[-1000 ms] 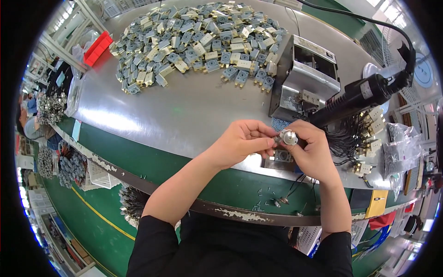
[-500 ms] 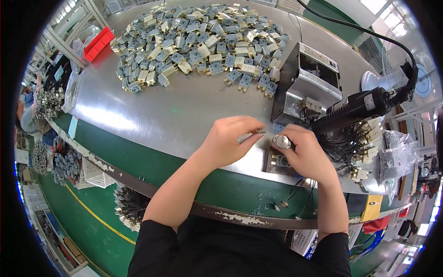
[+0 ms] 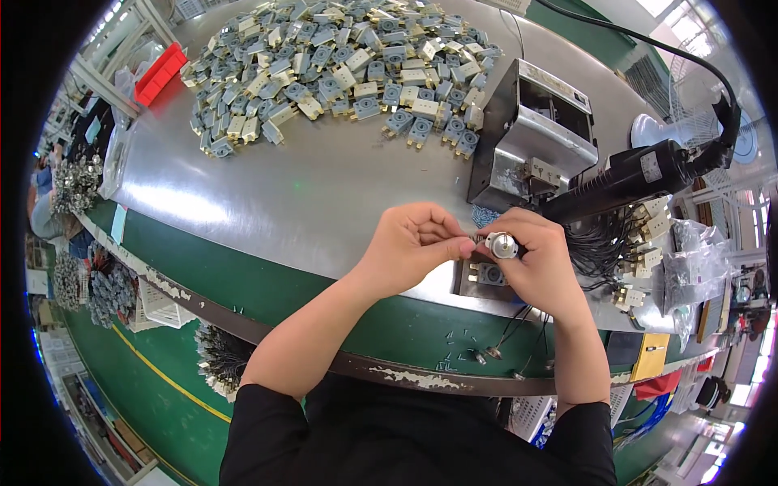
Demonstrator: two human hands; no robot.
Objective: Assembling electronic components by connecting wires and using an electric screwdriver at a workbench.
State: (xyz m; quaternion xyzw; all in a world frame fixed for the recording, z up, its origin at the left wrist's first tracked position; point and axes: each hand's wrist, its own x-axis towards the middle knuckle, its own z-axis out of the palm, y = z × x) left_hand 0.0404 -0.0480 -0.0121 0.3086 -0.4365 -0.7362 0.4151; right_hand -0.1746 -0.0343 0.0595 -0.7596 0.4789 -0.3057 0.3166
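Note:
My right hand [image 3: 539, 259] is closed round a silvery, round metal part [image 3: 504, 245] with side lugs and a small pin at its centre. Close beside it, my left hand [image 3: 417, 249] pinches thumb and forefinger at the part's left edge; what lies between those fingertips is too small to make out. Just below, a grey block with brass-coloured prongs [image 3: 489, 274] lies in a dark fixture [image 3: 470, 289] on the metal tabletop [image 3: 324, 190]. Small bluish screws [image 3: 484, 216] are heaped behind my hands.
A large pile of grey and cream blocks [image 3: 340, 69] covers the back. To the right stand a metal machine [image 3: 531, 134], a black powered screwdriver [image 3: 616, 185] and bundled black wires [image 3: 596, 251]. Loose screws [image 3: 454, 340] lie on the green front edge. A red bin [image 3: 160, 74] sits back left.
My left hand has come rightward and down to the metal part, its fingertips now at the part's edge. The metal part has turned slightly in my right hand, showing its centre pin.

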